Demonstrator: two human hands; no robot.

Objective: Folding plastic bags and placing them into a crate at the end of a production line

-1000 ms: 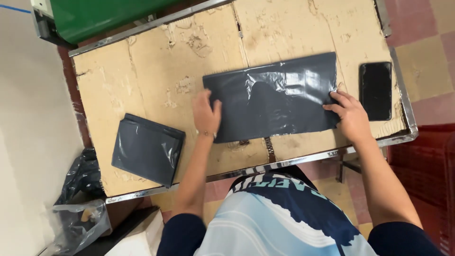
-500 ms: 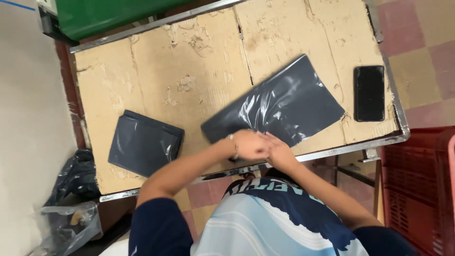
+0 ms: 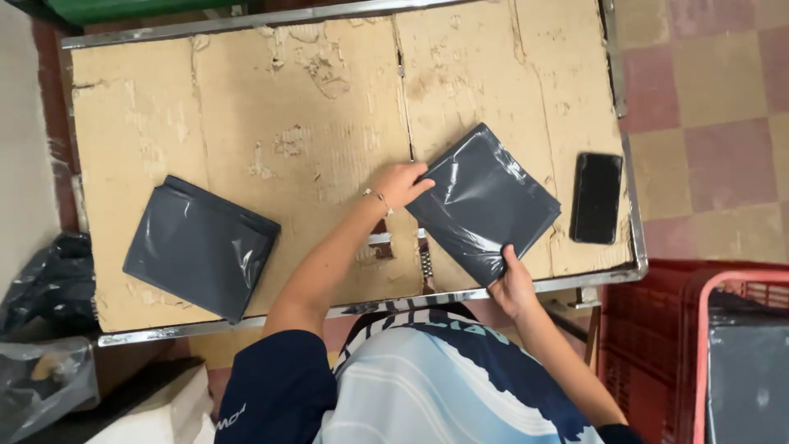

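Lying tilted like a diamond on the cardboard-covered worktop [image 3: 246,107], the folded dark grey plastic mailer bag [image 3: 485,201] sits toward the near right part of the surface, its lowest corner close to the metal front rim [image 3: 271,316]. The left hand [image 3: 400,182] rests on the bag's left corner with the fingers stretched out almost flat, pressing down rather than gripping; a thin bracelet [image 3: 378,199] circles that wrist. The right hand [image 3: 511,284] is at the bag's bottom corner, its fingers curled around the edge there so that it pinches the plastic between thumb and fingers. Just to the right of the bag, apart from it, a black phone [image 3: 597,197] lies flat and upright along the worktop's right side. Well to the left of the bag, a second dark grey folded bag [image 3: 201,247] lies on the cardboard, also slightly turned, touched by neither hand. Farther right of the bag, beyond the worktop's edge and lower down, stands a red plastic crate [image 3: 649,353] with something grey inside. Far to the bag's left, off the worktop, crumpled plastic bags [image 3: 41,329] lie on the floor.
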